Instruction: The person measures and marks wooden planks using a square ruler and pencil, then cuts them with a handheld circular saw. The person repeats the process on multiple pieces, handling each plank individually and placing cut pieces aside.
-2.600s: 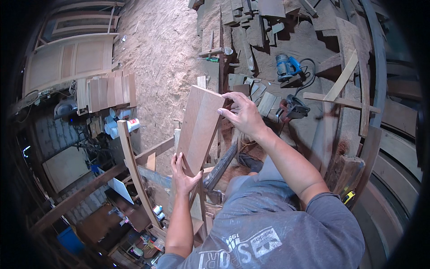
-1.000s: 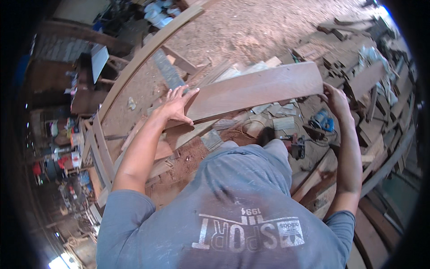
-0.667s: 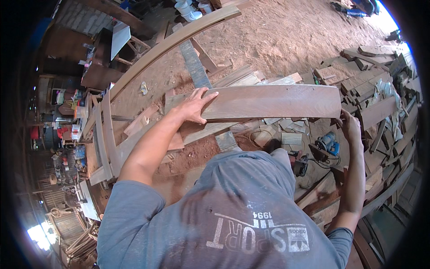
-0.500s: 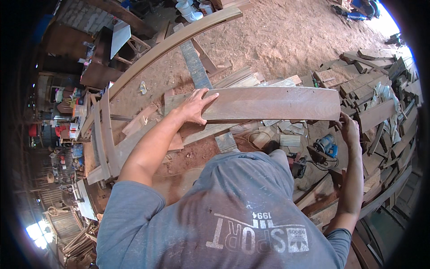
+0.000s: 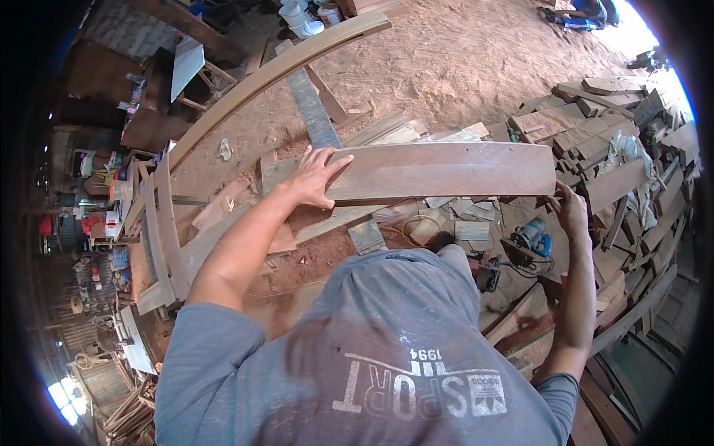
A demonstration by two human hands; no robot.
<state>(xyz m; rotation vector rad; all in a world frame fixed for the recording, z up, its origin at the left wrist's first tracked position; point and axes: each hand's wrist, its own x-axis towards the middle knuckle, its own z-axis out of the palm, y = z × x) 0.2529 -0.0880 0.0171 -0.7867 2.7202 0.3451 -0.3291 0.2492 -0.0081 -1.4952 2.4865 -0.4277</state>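
Note:
A wide, brown wooden board [image 5: 446, 169] lies crosswise in front of me, its long far edge slightly bowed. My left hand [image 5: 318, 178] spans the board near its left end, fingers spread over the top face and thumb down at the near edge. At the near right corner, my right hand [image 5: 571, 209] grips the board's end between thumb and fingers; part of those fingers is hidden by the wood. A grey-blue, weathered plank [image 5: 312, 108] runs away from me beyond the left hand.
Offcuts [image 5: 472, 230] lie below the board. A blue power tool [image 5: 532, 236] and a red one [image 5: 486, 272] sit right of my legs. Stacked lumber [image 5: 617, 141] fills the right side. One long curved beam [image 5: 275, 78] arcs across the left, near an upright wooden frame [image 5: 165, 215].
The whole view has shifted slightly, so things appear a little farther left. Both hands keep their places on the board.

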